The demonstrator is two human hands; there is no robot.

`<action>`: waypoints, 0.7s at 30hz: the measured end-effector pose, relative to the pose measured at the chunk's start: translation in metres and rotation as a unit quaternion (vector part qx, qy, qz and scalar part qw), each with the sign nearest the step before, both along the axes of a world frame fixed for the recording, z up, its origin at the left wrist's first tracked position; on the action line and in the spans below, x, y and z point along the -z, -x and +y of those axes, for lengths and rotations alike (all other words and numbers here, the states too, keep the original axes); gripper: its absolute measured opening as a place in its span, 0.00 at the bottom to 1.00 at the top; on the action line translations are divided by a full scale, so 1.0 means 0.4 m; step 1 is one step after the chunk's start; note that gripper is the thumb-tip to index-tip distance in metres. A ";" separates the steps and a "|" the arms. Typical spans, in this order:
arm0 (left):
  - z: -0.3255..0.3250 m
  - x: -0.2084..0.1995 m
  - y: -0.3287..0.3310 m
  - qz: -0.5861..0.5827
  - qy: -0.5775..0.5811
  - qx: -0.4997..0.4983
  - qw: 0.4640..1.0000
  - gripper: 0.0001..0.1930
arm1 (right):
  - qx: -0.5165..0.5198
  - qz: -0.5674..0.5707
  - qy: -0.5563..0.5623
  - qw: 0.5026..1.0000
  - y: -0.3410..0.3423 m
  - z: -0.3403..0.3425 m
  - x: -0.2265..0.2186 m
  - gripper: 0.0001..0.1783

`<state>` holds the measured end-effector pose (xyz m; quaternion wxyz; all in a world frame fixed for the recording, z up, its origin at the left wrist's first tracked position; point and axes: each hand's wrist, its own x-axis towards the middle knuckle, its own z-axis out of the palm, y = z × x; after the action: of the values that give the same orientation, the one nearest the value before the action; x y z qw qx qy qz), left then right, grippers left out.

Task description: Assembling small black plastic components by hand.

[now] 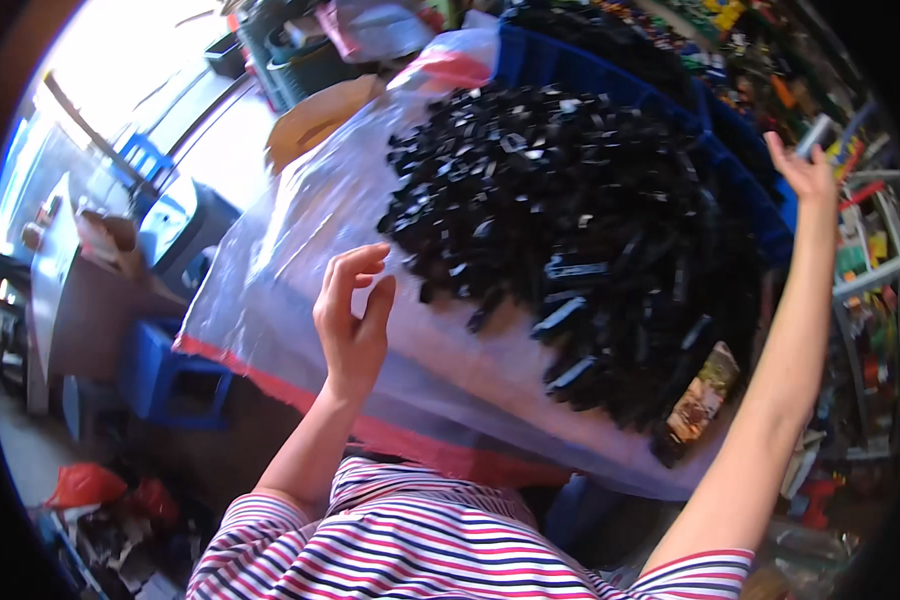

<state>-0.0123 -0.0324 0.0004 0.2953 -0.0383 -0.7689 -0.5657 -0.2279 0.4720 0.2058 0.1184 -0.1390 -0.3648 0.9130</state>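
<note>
A big heap of small black plastic pieces (570, 220) covers much of the sheeted table, some of them glinting. My left hand (355, 325) hovers over the translucent sheet (300, 240) beside the heap's left edge. Its fingers are loosely bent, thumb apart, with nothing visible in them. Far to the right, my right hand (808, 178) is stretched out past the heap with its fingers spread. A small pale piece (818, 133) shows just beyond those fingertips; whether they touch it I cannot tell.
Blue plastic bins (610, 75) border the heap's far side. On the right are racks with colourful small parts (870, 245). A flat rectangular thing with a picture-like face (703, 395) lies at the heap's near right. Left of the table stands a blue stool (175, 375).
</note>
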 end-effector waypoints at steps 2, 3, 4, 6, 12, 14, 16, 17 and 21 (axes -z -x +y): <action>-0.057 0.020 -0.008 -0.047 0.010 -0.036 0.998 0.13 | 0.018 0.076 -0.208 0.975 -0.099 -0.278 0.041 0.27; -0.052 0.016 -0.003 -0.071 0.042 -0.025 0.996 0.12 | -0.050 0.122 -0.317 0.939 -0.169 -0.321 0.057 0.22; -0.049 0.022 0.005 -0.099 0.079 -0.018 0.992 0.11 | -0.139 0.183 -0.399 0.888 -0.251 -0.399 0.106 0.22; -0.046 0.036 0.018 -0.113 0.146 -0.013 0.983 0.11 | -0.201 0.233 -0.610 0.730 -0.385 -0.565 0.206 0.18; 0.008 0.042 0.012 -0.075 0.308 0.069 0.946 0.21 | -0.143 0.321 -0.829 0.434 -0.526 -0.771 0.433 0.15; 0.012 0.042 0.005 -0.067 0.258 0.080 0.961 0.21 | -0.121 0.294 -0.874 0.368 -0.515 -0.786 0.477 0.13; 0.012 0.038 -0.001 -0.059 0.205 0.083 0.973 0.21 | -0.132 0.294 -0.871 0.371 -0.519 -0.769 0.475 0.11; 0.011 0.033 -0.004 -0.068 0.154 0.095 0.981 0.18 | -0.143 0.295 -0.869 0.372 -0.519 -0.762 0.467 0.10; 0.004 0.033 0.005 -0.086 0.070 0.166 0.980 0.12 | -0.120 0.273 -0.833 0.466 -0.555 -0.747 0.434 0.16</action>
<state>-0.0145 -0.0309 -0.0129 0.1267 -0.1374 -0.8119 -0.5530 -0.0060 0.1730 0.0323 0.1612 0.3265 -0.9151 0.1733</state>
